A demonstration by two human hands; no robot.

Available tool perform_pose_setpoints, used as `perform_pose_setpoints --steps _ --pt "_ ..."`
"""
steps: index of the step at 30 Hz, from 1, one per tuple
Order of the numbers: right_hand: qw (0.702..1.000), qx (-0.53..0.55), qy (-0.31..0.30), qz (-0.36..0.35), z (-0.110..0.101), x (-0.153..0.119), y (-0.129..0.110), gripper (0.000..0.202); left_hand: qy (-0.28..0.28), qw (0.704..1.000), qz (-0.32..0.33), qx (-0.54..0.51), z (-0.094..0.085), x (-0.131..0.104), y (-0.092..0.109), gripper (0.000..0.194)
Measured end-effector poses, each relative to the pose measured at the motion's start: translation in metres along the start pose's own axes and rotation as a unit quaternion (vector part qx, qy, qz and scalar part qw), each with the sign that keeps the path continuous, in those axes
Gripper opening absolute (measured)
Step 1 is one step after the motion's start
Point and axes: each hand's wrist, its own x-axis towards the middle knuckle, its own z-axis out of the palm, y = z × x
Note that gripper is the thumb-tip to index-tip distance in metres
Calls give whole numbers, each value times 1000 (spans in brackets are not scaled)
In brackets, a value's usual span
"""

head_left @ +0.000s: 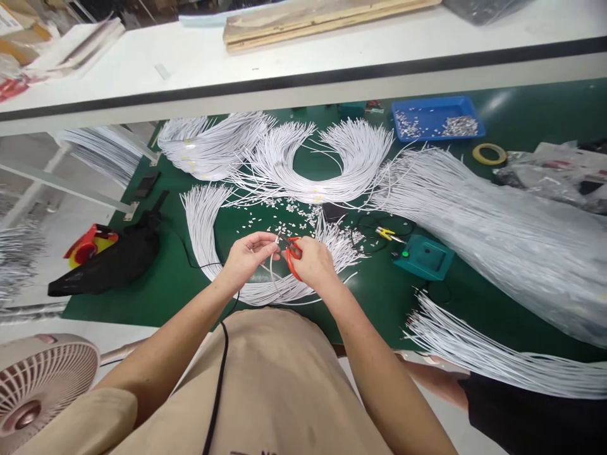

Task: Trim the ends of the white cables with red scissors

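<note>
My left hand pinches a white cable near its end, in front of my body. Orange-handled scissors are gripped in my right hand, their dark blades close to the cable end at my left fingertips. Whether the blades touch the cable I cannot tell. Under and around both hands curves a bundle of white cables on the green table. Small pale pieces lie scattered just beyond my fingers.
More white cable bundles lie behind, and a plastic-wrapped one at right. A teal device stands right of my hands. Further off are a blue tray and yellow tape. A raised white shelf spans the back; a fan stands left.
</note>
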Motion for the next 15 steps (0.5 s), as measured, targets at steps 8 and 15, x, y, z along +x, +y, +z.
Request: perform_pose_setpoints --steps 8,15 --pt "999 -47 -19 4 -4 -1 -6 23 -7 1000 16 5 0 -1 0 29" --pt "995 -97 -2 -19 -2 -4 -10 20 6 998 32 52 0 0 2 23"
